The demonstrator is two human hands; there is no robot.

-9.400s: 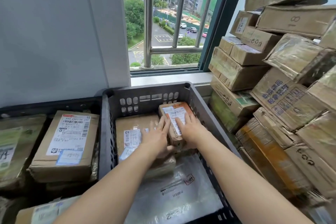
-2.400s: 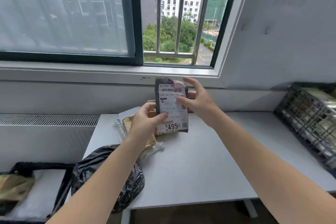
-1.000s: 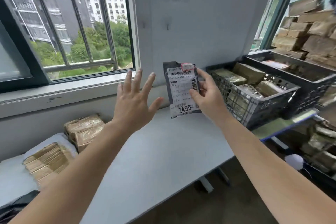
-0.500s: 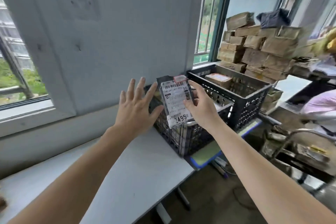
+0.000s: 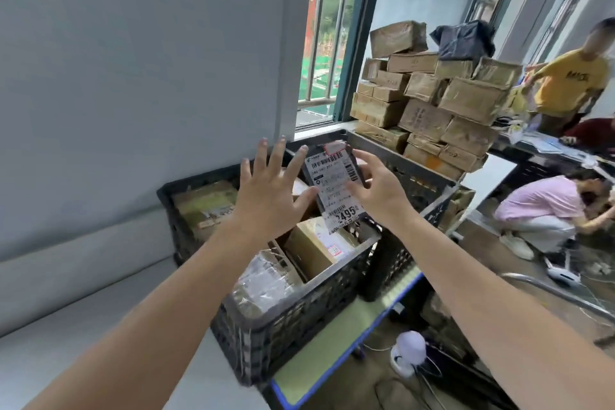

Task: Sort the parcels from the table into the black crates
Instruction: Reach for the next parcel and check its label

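Black film wraps the labelled parcel (image 5: 327, 176) my right hand (image 5: 376, 191) pinches above the near crate (image 5: 293, 319); left hand (image 5: 266, 206) at nine o'clock, released.

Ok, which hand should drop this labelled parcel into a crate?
Right. The right hand pinches the labelled black parcel, thumb on its label, holding it above the black crates. The left hand is spread open beside it and grips nothing.
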